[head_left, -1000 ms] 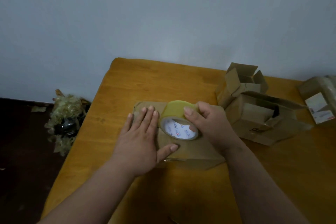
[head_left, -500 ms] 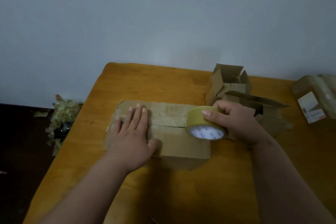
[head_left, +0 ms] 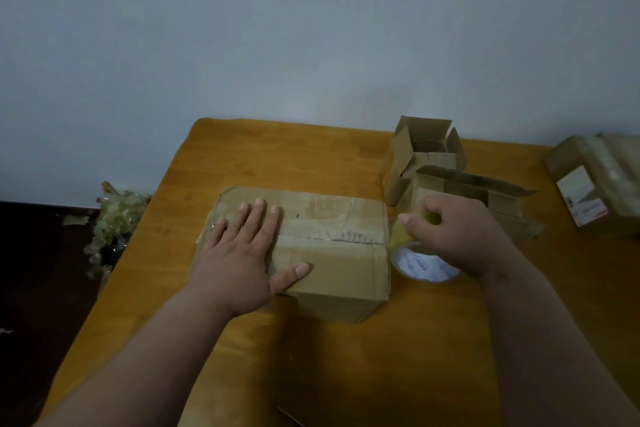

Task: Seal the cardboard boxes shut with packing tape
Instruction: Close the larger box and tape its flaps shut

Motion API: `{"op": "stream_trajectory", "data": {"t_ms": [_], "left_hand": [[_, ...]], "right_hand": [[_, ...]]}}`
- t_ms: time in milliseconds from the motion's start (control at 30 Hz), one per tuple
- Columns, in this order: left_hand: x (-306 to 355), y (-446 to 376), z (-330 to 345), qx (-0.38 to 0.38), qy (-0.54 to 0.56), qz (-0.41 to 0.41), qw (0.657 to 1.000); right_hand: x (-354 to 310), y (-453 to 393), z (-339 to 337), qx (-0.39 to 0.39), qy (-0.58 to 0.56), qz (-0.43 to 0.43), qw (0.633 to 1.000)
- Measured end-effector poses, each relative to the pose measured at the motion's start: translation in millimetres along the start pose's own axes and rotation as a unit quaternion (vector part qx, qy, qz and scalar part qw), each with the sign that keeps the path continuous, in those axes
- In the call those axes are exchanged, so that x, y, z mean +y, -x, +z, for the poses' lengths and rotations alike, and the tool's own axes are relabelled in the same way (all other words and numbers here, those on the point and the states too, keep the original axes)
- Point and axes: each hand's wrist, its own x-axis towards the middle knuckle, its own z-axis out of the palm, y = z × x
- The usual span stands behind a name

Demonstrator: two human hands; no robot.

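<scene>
A closed brown cardboard box [head_left: 343,253] lies on the wooden table [head_left: 294,156], with a strip of clear tape along its centre seam. My left hand [head_left: 239,253] presses flat on the box's left half, fingers straight. My right hand [head_left: 453,236] grips a roll of yellowish packing tape [head_left: 420,262] just past the box's right edge, low beside that side. The tape runs from the roll onto the box top.
Two open cardboard boxes [head_left: 426,152] [head_left: 474,194] stand behind the right hand. A taped box with a white label [head_left: 592,184] sits at the far right. A heap of crumpled used tape [head_left: 114,222] lies on the dark floor left of the table.
My right hand has drawn the tape roll rightward along the seam, from the box's middle to beyond its right edge and downward. My left hand stays pressed on the box.
</scene>
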Motion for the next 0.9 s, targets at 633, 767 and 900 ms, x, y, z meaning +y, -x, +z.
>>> {"op": "stream_trajectory", "data": {"t_ms": [633, 767, 900], "left_hand": [[1.5, -0.6, -3.3, -0.022, -0.022, 0.006, 1.0], [10.9, 0.8, -8.3, -0.041, -0.029, 0.004, 0.999], [52.9, -0.1, -6.0, -0.039, -0.022, 0.089, 0.995]], "right_hand": [[27.7, -8.0, 39.2, -0.04, 0.098, 0.075, 0.992], [25.6, -8.2, 39.3, -0.04, 0.105, 0.07, 0.991], [23.2, -7.9, 38.3, -0.061, 0.092, 0.065, 0.992]]}}
